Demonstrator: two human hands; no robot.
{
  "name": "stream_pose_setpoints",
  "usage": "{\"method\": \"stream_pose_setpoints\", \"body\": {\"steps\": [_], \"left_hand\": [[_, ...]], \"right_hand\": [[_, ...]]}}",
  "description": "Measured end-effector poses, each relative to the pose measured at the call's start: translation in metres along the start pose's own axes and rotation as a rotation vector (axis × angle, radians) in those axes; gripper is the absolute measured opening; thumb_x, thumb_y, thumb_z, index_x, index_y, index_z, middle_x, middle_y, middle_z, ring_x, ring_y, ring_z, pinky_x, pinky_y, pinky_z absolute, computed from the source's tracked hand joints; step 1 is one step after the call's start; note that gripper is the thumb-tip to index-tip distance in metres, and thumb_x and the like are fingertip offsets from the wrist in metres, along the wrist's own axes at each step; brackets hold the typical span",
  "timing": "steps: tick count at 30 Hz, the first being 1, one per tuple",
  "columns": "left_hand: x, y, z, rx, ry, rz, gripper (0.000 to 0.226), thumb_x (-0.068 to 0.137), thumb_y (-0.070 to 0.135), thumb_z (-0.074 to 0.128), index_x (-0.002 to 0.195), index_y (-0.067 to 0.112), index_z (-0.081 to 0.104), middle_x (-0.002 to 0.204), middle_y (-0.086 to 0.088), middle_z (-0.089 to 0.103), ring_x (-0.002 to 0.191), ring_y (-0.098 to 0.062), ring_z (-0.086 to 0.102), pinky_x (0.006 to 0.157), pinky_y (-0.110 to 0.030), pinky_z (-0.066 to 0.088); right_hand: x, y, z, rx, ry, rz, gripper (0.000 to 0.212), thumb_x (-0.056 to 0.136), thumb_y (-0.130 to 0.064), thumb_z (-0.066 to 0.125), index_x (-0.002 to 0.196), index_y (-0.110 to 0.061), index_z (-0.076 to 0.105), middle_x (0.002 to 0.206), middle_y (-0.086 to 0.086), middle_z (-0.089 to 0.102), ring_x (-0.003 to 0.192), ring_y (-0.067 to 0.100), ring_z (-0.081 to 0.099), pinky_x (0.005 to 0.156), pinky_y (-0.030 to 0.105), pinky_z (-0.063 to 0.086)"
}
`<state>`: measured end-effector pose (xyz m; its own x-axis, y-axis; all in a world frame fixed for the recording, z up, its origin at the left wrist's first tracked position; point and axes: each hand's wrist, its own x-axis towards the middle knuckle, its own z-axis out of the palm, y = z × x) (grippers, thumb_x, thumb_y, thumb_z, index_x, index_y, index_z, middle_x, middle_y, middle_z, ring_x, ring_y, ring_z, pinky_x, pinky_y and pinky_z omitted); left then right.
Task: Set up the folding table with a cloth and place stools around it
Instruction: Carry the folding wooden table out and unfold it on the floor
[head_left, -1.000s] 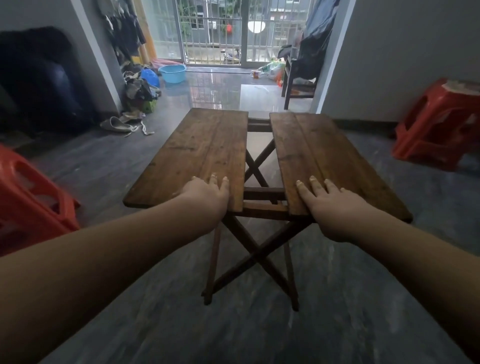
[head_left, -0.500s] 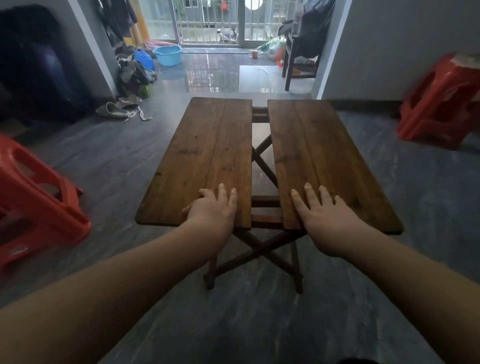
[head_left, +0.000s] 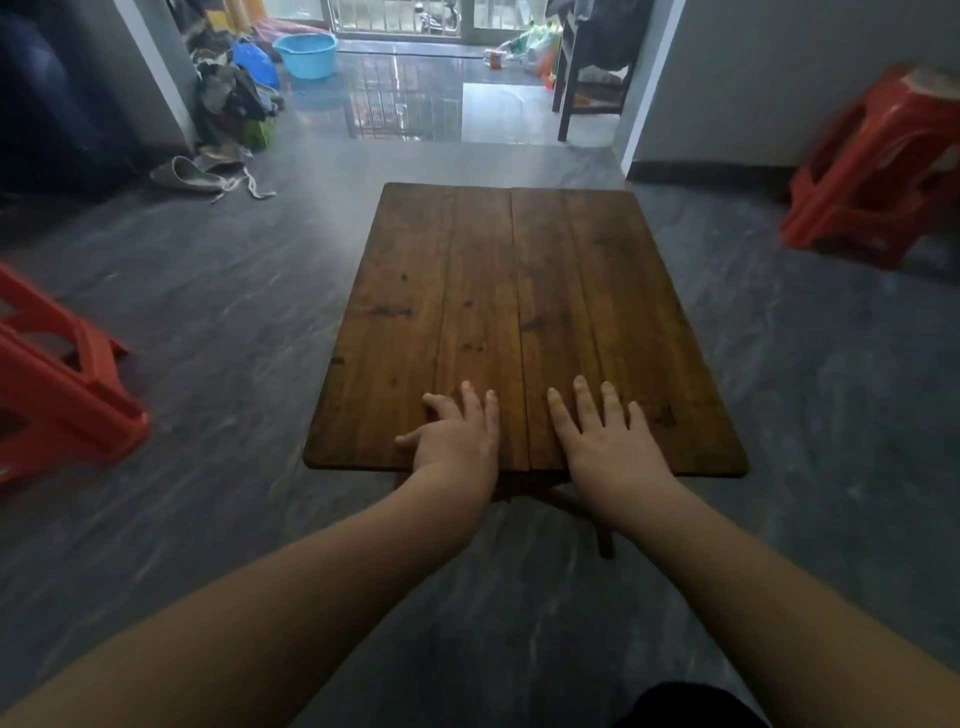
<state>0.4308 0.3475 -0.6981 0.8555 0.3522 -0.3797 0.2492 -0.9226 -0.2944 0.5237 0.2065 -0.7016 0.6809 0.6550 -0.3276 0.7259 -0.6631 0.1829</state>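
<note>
Two flat hands, left hand (head_left: 457, 441), right hand (head_left: 610, 441), rectangular plank-grained folding table (head_left: 519, 291)

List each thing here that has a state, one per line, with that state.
Folding table: unfolded, halves closed together, no cloth.
Left hand: flat on the tabletop, fingers straight.
Right hand: flat on the tabletop, fingers straight.
Left stool: on floor, apart from table.
Right stool: on floor, apart from table.

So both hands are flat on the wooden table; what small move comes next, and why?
Probably lift the left hand and right hand off the folding table: its two halves meet in a flat top, it is bare, and no cloth is in view, so it must be fetched.
</note>
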Motion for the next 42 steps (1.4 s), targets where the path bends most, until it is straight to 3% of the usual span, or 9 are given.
{"method": "stream_pose_setpoints", "body": {"steps": [10,16,21,27,31,33,36,42], "left_hand": [[0.003,0.017,0.006,-0.087,-0.006,-0.098,0.097,0.097,0.036,0.057,0.154,0.009,-0.017,0.163,-0.024,-0.011,0.143,-0.058,0.01,0.093,-0.068,0.048],[-0.002,0.014,0.003,-0.075,-0.008,-0.082,0.098,0.096,0.031,0.059,0.154,0.01,-0.017,0.162,-0.024,-0.011,0.143,-0.058,0.012,0.092,-0.067,0.049],[-0.017,0.016,-0.007,-0.072,-0.093,-0.067,0.1,0.096,0.032,0.058,0.153,0.008,-0.02,0.162,-0.026,-0.014,0.144,-0.058,0.009,0.095,-0.066,0.048],[-0.014,0.006,-0.032,-0.214,-0.219,-0.065,0.097,0.097,0.035,0.056,0.155,0.017,-0.019,0.164,-0.015,-0.019,0.147,-0.052,0.001,0.102,-0.066,0.041],[-0.012,-0.008,-0.038,-0.292,-0.294,-0.039,0.102,0.093,0.051,0.059,0.156,0.027,-0.018,0.165,-0.005,-0.019,0.15,-0.045,-0.001,0.105,-0.056,0.043],[-0.012,-0.016,-0.043,-0.34,-0.325,-0.025,0.095,0.093,0.061,0.05,0.157,0.031,-0.014,0.166,-0.001,-0.017,0.151,-0.041,-0.001,0.106,-0.054,0.04],[-0.013,-0.026,-0.05,-0.449,-0.349,-0.019,0.076,0.099,0.061,0.036,0.157,0.037,-0.007,0.167,0.004,-0.011,0.152,-0.036,-0.002,0.111,-0.053,0.037],[-0.003,-0.037,-0.066,-0.64,-0.352,-0.078,0.069,0.102,0.048,0.038,0.158,0.035,0.0,0.168,0.003,-0.002,0.153,-0.029,0.0,0.118,-0.051,0.028]], "right_hand": [[0.003,-0.003,0.029,0.076,0.158,0.054,0.111,0.09,-0.056,0.06,0.15,-0.027,-0.029,0.164,0.012,-0.018,0.151,0.039,-0.012,0.12,0.059,-0.003],[-0.003,-0.003,0.024,0.112,0.174,0.064,0.102,0.094,-0.047,0.057,0.153,-0.028,-0.023,0.165,0.011,-0.014,0.151,0.038,-0.01,0.121,0.058,0.0],[-0.017,-0.003,0.007,0.161,0.048,0.058,0.104,0.093,-0.035,0.059,0.153,-0.029,-0.026,0.163,0.011,-0.023,0.15,0.036,-0.018,0.121,0.058,0.0],[-0.014,0.011,-0.015,0.282,-0.141,0.021,0.113,0.086,-0.029,0.064,0.15,-0.034,-0.029,0.159,0.005,-0.034,0.146,0.032,-0.03,0.12,0.056,-0.009],[-0.006,0.023,-0.028,0.362,-0.29,-0.022,0.11,0.085,-0.029,0.063,0.152,-0.038,-0.023,0.159,0.001,-0.035,0.146,0.028,-0.032,0.118,0.051,-0.018],[-0.003,0.03,-0.037,0.401,-0.359,-0.05,0.102,0.086,-0.035,0.058,0.154,-0.038,-0.019,0.16,-0.001,-0.032,0.147,0.027,-0.03,0.117,0.048,-0.018],[0.001,0.042,-0.047,0.458,-0.391,-0.082,0.085,0.093,-0.036,0.047,0.157,-0.035,-0.008,0.164,-0.002,-0.022,0.15,0.024,-0.02,0.121,0.045,-0.01],[0.018,0.057,-0.074,0.631,-0.278,0.006,0.066,0.099,-0.03,0.046,0.158,-0.027,0.017,0.166,-0.005,0.014,0.152,0.016,0.008,0.124,0.039,0.013]]}}
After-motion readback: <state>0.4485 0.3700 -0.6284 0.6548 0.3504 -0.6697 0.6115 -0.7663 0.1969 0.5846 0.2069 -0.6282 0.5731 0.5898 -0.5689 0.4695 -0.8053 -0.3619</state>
